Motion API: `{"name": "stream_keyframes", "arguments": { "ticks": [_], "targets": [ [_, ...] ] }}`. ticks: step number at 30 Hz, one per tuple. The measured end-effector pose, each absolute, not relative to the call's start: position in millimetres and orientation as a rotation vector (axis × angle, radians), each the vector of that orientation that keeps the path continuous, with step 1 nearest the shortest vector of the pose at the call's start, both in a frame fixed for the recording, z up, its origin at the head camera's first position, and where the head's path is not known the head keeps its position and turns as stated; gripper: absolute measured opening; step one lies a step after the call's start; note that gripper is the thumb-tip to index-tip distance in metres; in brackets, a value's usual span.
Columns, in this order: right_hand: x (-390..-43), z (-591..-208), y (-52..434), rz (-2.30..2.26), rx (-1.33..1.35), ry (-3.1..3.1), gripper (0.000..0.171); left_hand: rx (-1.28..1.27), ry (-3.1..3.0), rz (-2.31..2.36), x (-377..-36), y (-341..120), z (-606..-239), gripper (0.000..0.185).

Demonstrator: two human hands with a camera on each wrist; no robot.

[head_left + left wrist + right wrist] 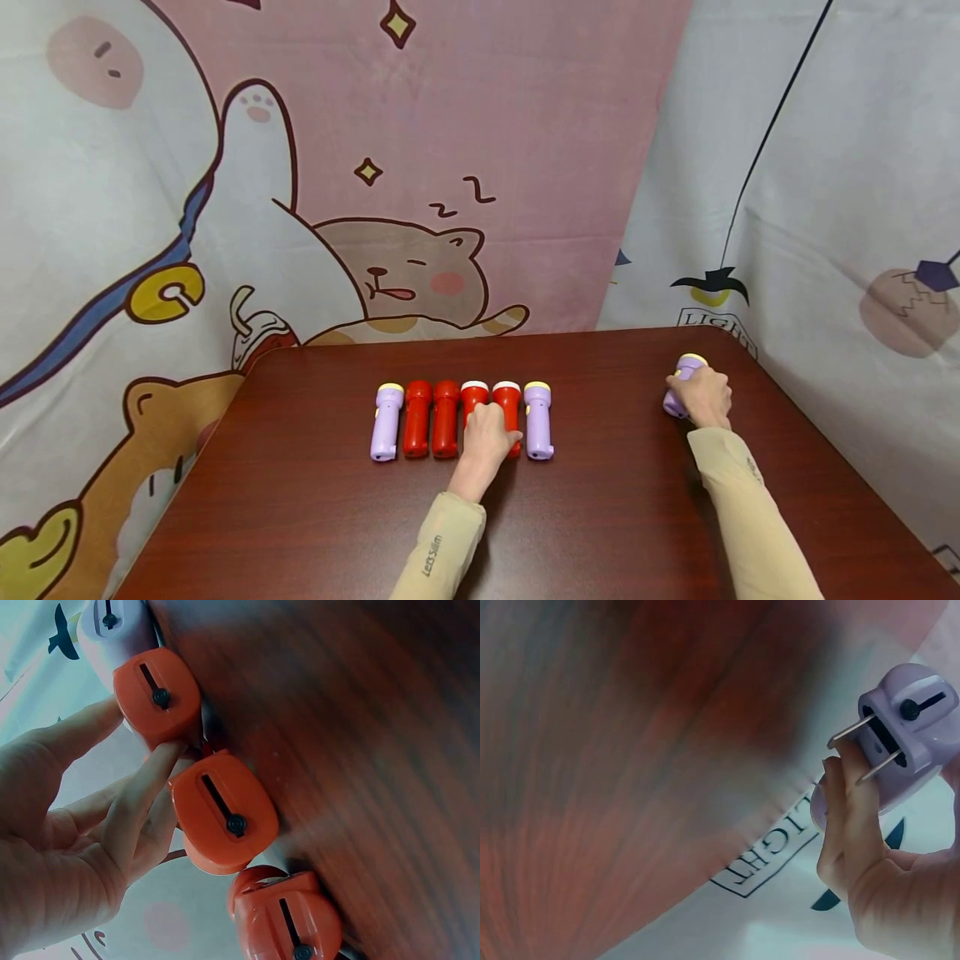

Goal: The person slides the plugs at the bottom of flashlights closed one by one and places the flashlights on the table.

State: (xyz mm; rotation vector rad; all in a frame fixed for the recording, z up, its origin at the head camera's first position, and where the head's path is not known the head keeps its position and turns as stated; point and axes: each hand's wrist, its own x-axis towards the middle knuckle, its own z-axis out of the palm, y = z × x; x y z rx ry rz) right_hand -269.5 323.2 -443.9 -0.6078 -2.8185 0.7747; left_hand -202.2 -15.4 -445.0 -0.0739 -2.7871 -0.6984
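Observation:
My left hand [487,433] grips the rightmost red flashlight [507,395] of a row on the table. Its thumb lies along one side and its fingers reach into the gap beside the neighbouring white-rimmed red flashlight [474,392]. In the left wrist view the held flashlight's end [159,694] shows a black sliding switch. Far to the right, my right hand [705,396] holds a purple flashlight [688,364] with a yellow rim, tilted. Two metal plug prongs [880,766] stick out of its side in the right wrist view, near my fingers.
The row also holds two all-red flashlights [417,421] and a purple flashlight at each end, left [386,425] and right [538,423]. They lie on a dark brown table [300,517]. A printed cloth [562,167] hangs behind the table's far edge.

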Motion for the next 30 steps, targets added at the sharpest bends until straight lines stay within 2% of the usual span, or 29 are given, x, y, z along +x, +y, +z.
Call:
{"name": "stream_keyframes", "arguments": {
  "ticks": [16, 30],
  "targets": [
    [-265, -424, 279, 0.79, -0.516, -2.706, 0.059, -0.083, -2.796, -0.693, -202, -16, -445, 0.033],
    [-253, -410, 234, 0.815, -0.395, -2.64, 0.056, -0.095, -2.794, -0.695, -201, -16, -443, 0.032]
  ]
}}
